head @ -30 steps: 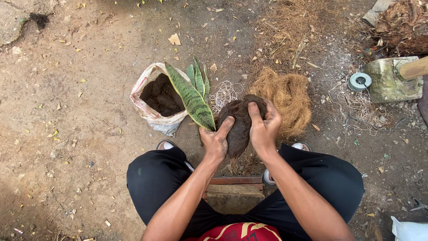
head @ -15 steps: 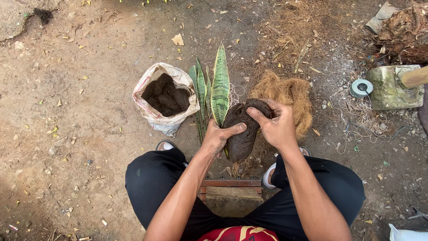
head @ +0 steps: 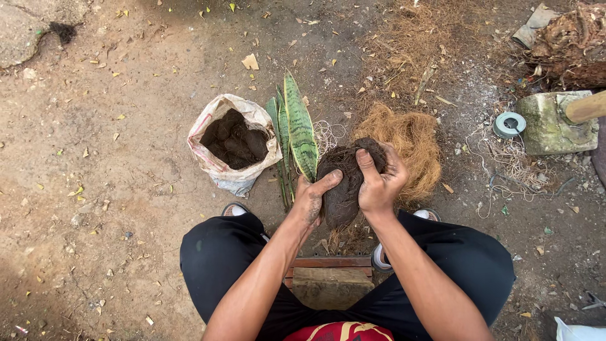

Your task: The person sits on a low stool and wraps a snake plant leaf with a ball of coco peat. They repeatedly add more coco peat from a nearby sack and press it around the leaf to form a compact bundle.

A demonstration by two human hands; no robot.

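Observation:
Both my hands grip a dark, damp ball of soil (head: 341, 189) around the base of a snake plant. My left hand (head: 314, 197) holds the ball's left side with the thumb across it. My right hand (head: 379, 182) clasps the top and right side. The plant's striped green leaves (head: 299, 126) point away from me, over the ground. Right behind my right hand lies a pile of brown coconut fibre (head: 407, 142). An open white sack of dark soil (head: 232, 140) sits left of the leaves.
I sit on a low wooden stool (head: 328, 278) on bare dirt. A stone block (head: 554, 123) with a wooden handle, a roll of tape (head: 509, 124) and tangled string lie at the right. Dry husk debris (head: 571, 38) fills the far right corner.
The leaves swung from leaning right to pointing straight away from me. My hands turned the soil ball and shifted their grip; my right hand moved over its top.

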